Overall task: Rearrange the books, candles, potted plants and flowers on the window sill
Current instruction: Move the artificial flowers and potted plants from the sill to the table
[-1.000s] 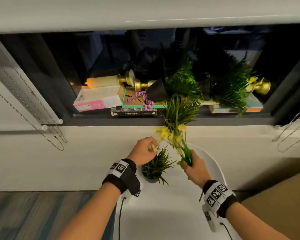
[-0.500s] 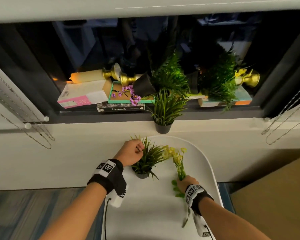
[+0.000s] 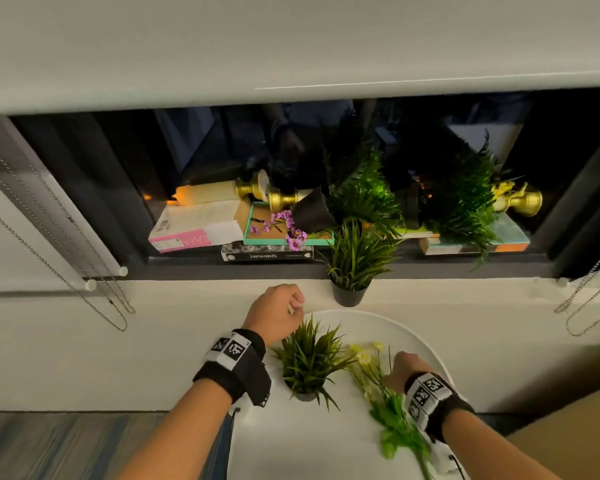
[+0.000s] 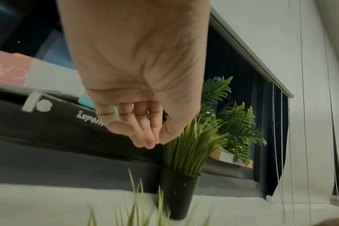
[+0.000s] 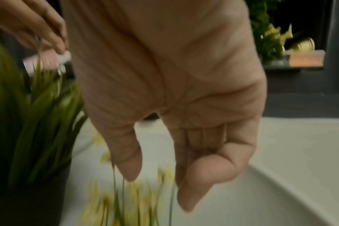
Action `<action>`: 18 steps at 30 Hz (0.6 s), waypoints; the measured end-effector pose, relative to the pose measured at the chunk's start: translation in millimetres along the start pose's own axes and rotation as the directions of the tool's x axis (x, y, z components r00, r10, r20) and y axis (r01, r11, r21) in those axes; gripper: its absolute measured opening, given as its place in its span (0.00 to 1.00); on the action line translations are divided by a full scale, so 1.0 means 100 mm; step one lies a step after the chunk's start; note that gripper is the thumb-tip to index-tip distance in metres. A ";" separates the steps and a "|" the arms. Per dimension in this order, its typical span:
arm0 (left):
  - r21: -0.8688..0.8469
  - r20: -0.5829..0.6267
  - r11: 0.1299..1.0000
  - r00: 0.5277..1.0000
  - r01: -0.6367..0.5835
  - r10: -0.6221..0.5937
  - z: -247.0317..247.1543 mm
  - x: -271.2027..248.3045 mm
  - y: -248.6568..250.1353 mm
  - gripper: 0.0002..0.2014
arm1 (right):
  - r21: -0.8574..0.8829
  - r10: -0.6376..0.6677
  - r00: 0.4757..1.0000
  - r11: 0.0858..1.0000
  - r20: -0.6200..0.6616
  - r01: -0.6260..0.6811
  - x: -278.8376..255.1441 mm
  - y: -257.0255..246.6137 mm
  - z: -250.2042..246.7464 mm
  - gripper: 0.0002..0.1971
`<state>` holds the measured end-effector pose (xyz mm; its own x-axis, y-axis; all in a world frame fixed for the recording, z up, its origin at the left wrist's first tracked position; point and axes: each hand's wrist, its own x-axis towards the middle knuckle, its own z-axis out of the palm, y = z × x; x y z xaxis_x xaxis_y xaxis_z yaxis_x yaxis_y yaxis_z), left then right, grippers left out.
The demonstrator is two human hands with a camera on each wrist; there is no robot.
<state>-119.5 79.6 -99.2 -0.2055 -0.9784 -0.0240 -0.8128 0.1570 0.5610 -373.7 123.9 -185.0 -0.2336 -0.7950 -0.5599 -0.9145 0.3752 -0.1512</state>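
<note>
Round, smooth white table at lower centre of the head view, bearing a spiky grass plant in a small dark pot and, to its right, a limp bunch of yellow flowers lying flat, thin stems and bright leaves trailing toward the lower right. Right hand just over the stems; from the right wrist view, blurred, fingers hanging loose and apart, thumb separate, nothing between them. Left hand above the table's far edge, fingers curled in; from the left wrist view, fingertips bunched against the thumb, holding nothing discernible. Second grass plant in a tapered black pot against the wall below the dark window sill, seen upright and close only in the left wrist view. On the sill, upper centre: a pink-and-white book, a teal-edged book strewn with purple flowers, a black book with white script, toppled cream candles on glossy gold holders, feathery ferns tipped from dark pots. Beaded blind chains at far left.
</note>
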 end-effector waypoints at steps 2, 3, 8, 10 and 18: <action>0.017 -0.067 0.999 0.997 -0.036 0.037 -0.16 0.10 0.06 0.06 | -0.021 -0.046 0.998 0.999 -0.030 0.046 -0.03 -0.16 -0.28 0.22; 0.019 -0.098 0.998 0.994 -0.052 0.053 -0.25 0.15 0.09 0.06 | -0.011 -0.069 0.996 0.998 -0.055 0.069 -0.04 -0.24 -0.42 0.23; 0.013 -0.234 0.988 0.960 -0.155 0.153 -0.50 0.40 0.22 0.07 | 0.113 -0.199 0.946 0.966 -0.255 0.233 -0.20 -0.56 -1.14 0.16; 0.045 -0.300 0.977 0.930 -0.206 0.210 -0.57 0.52 0.29 0.10 | 0.182 -0.224 0.902 0.935 -0.369 0.306 -0.27 -0.65 -1.38 0.11; 0.308 -0.225 0.924 0.926 -0.227 0.303 -0.65 1.05 0.60 0.36 | 0.235 -0.183 0.802 0.899 -0.568 0.371 -0.29 -0.80 -1.67 0.14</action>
<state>-154.2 -22.8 -14.6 -0.3138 -0.8889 0.3337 -0.8719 0.4089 0.2694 -348.5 37.5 -20.5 -0.2082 -0.9772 0.0415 -0.8309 0.1543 -0.5346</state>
